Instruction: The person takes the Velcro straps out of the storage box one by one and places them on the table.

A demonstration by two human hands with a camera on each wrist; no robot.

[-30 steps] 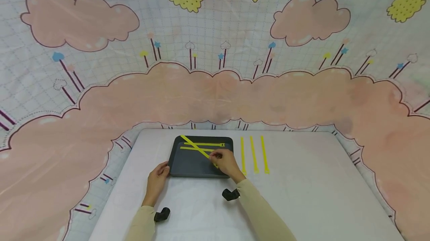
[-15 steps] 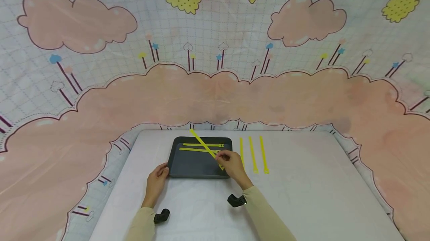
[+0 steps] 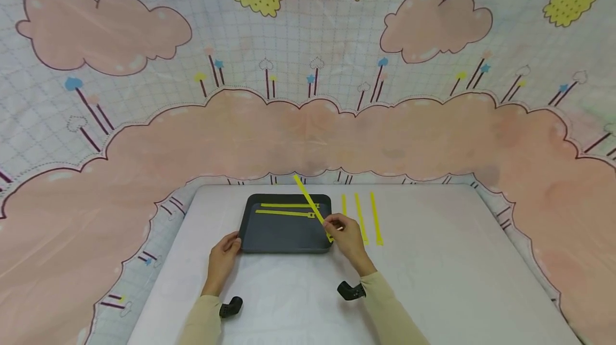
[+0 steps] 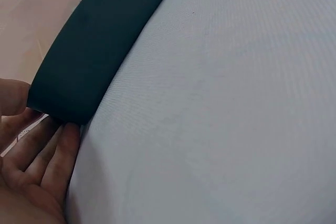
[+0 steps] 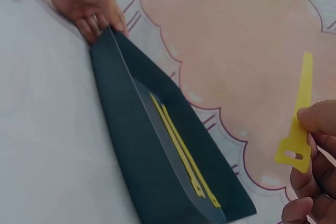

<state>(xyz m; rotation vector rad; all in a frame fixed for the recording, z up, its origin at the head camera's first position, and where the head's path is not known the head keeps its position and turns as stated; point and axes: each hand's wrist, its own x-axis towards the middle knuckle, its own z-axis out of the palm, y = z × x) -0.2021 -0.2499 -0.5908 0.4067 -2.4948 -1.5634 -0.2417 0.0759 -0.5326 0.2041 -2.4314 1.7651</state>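
My right hand (image 3: 350,240) pinches a yellow hook-and-loop cable tie (image 3: 308,198) between thumb and fingers, above the right side of the dark grey tray (image 3: 279,238). In the right wrist view the slotted head of this cable tie (image 5: 304,90) shows below the thumb. My left hand (image 3: 222,263) grips the tray's near left corner; the left wrist view has the fingers (image 4: 60,161) against its outer wall. Inside the tray two more yellow cable ties (image 3: 284,213) lie side by side, slotted heads to the right.
Right of the tray, three yellow cable ties (image 3: 376,219) lie lengthwise in a row, one partly behind my right hand. Everything rests on a white table (image 3: 457,259). Behind it hangs a printed cloth (image 3: 308,136) with clouds and stars.
The right hand has moved right with its cable tie, from over the tray's middle toward its right rim, and the tie stands steeper. Left hand and tray hold their place.
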